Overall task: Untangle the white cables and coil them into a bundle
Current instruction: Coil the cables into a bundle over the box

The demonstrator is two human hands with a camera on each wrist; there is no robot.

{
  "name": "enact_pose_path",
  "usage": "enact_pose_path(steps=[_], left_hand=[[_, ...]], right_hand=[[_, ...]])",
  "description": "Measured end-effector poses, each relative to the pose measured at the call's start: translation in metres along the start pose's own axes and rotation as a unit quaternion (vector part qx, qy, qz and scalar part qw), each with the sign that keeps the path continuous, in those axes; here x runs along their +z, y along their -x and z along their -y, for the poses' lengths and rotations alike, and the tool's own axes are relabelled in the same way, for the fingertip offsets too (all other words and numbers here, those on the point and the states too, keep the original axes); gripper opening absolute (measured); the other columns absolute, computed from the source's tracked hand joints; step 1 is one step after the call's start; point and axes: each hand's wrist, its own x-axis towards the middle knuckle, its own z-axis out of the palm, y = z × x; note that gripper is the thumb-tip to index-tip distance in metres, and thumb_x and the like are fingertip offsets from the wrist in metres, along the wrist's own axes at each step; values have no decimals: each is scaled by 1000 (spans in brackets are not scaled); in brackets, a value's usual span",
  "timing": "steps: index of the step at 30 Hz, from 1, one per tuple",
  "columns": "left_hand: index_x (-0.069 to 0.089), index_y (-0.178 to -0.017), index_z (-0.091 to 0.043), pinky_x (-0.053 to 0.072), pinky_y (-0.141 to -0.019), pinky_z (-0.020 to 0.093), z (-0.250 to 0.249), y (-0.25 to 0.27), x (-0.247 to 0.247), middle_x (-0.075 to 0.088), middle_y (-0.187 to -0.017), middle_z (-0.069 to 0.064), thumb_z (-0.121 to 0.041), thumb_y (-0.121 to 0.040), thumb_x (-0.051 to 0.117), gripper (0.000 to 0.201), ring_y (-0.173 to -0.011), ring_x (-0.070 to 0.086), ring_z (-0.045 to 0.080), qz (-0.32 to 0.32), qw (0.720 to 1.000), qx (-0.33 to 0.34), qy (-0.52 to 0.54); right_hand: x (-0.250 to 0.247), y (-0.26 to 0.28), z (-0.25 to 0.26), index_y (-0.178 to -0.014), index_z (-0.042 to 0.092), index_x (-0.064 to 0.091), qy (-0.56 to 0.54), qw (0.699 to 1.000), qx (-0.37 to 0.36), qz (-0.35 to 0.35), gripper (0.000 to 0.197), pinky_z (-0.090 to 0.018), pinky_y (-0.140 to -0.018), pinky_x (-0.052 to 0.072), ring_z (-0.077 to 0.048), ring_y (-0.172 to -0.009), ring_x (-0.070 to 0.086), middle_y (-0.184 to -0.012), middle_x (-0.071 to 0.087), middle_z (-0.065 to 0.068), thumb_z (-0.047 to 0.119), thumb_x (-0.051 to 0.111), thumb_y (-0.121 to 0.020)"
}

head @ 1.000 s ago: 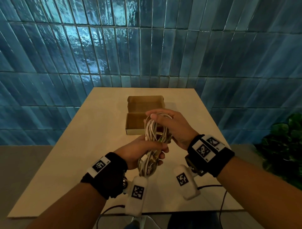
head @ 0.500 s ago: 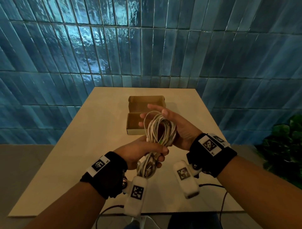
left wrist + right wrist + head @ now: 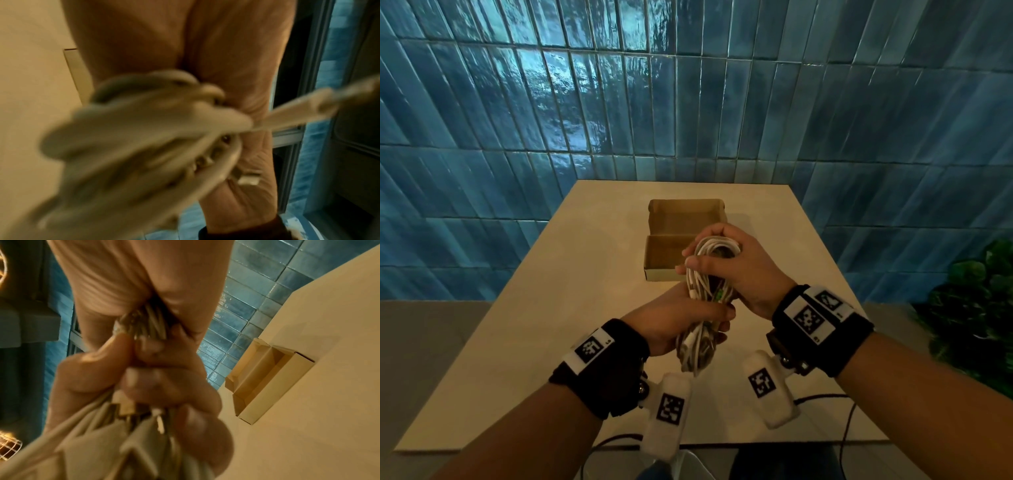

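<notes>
Left hand point(image 3: 674, 320), black wrist strap with a white coded tag, fingers wrapped round the lower half of the bundle of smooth white round cables point(image 3: 702, 291); loops and a white plug body hang out below the fist. Bundle held in the air above the near middle of the pale matte rectangular table point(image 3: 524, 325), between both hands, long and narrow, strands lying roughly parallel; a small green fleck shows among them. Right hand point(image 3: 743, 267), same kind of strap, clasps the upper end, fingers curled over the rounded top loops, thumb pressed on the front. In the right wrist view the strands vanish into that fist. Left wrist view is blurred. Behind the hands, an open shallow brown cardboard box point(image 3: 671, 240), lid flap upright, sits on the table. Glossy blue ribbed tile wall point(image 3: 619, 102) behind; dark leafy plant point(image 3: 976, 308) far right.
</notes>
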Motion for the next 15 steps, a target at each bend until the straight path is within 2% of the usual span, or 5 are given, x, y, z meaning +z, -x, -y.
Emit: enact_pose_path(steps=[5, 9, 12, 14, 15], left_hand=[[64, -95, -8, 58, -74, 32, -1, -2, 5, 70, -78, 2, 6, -88, 61, 16, -72, 68, 16, 6, 999, 10, -43], [63, -110, -7, 57, -83, 31, -3, 1, 3, 73, -95, 4, -3, -88, 65, 23, -87, 69, 17, 10, 996, 23, -88], [59, -122, -7, 52, -94, 40, 3, 2, -3, 68, -113, 15, -26, -87, 71, 42, -103, 66, 22, -2, 994, 29, -103], [58, -127, -16, 51, -97, 40, 5, 2, -6, 69, -117, 8, -42, -88, 66, 47, -110, 64, 23, -23, 997, 20, -65], [59, -127, -19, 50, -97, 39, 6, 1, -7, 69, -118, 5, -42, -92, 59, 42, -111, 65, 22, -33, 998, 18, -46]], right_hand=[[3, -2, -4, -85, 10, 51, 15, 999, -28, -34, 27, -39, -68, 57, -27, -68, 65, -77, 63, -7, -10, 66, -77], [-2, -4, -3, -87, 8, 49, 31, 996, -46, -66, 23, -38, -63, 56, -28, -65, 63, -76, 59, -11, -11, 62, -81], [-9, -6, -1, -92, 6, 48, 29, 992, -50, -108, 22, -36, -61, 57, -26, -62, 62, -78, 56, -18, -11, 60, -83], [-14, -7, -2, -95, 5, 48, 13, 990, -48, -132, 23, -36, -62, 57, -23, -60, 63, -78, 55, -19, -12, 58, -84], [-16, -8, -3, -94, 5, 48, 8, 989, -48, -139, 23, -38, -63, 57, -22, -59, 63, -77, 54, -19, -12, 58, -84]])
